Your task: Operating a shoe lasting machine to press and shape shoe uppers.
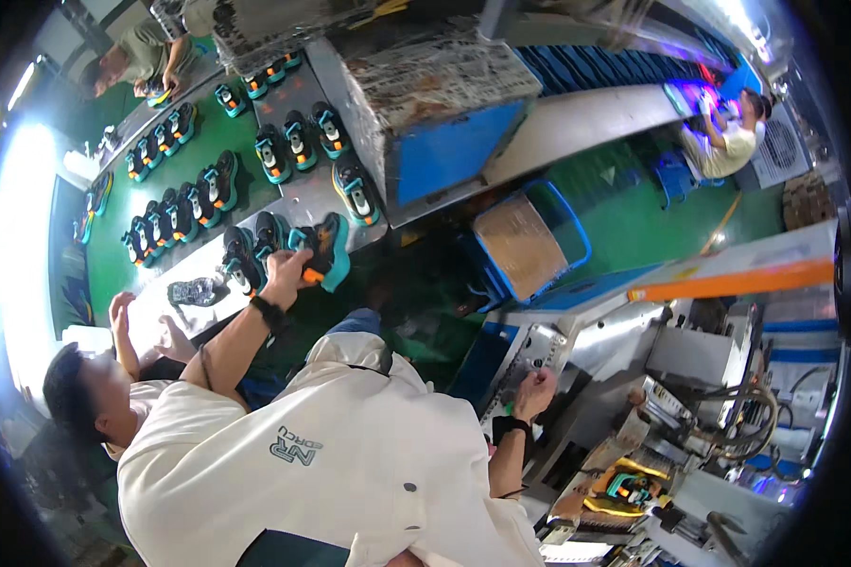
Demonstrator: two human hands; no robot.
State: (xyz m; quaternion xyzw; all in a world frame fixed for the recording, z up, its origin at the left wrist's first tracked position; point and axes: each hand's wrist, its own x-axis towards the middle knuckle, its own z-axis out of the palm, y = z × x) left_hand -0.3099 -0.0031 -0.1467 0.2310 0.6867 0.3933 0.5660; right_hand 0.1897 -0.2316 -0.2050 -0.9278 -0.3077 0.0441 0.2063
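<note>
Shoe (323,253), black and teal with an orange patch, sits at the near end of the conveyor (113,255), and the left hand (284,274) is on it, grip closed round its heel end. It looks light, with a stiff moulded sole and a softer upper; I judge the firmest hold is across the sole and heel, not the soft collar. The right hand (536,389) is at the grey control panel (529,359) of the machine (690,378), fingers curled together on something small that I cannot make out.

Just beside the held shoe stands another pair (246,253), near enough to be knocked. More shoes (175,213) run in pairs up the green belt. A seated co-worker (90,397) is close on the left, one hand (120,307) raised beside the belt. A blue crate (529,241) stands on the floor between bench and machine, and a teal shoe (629,487) rests in the machine's yellow cradle.
</note>
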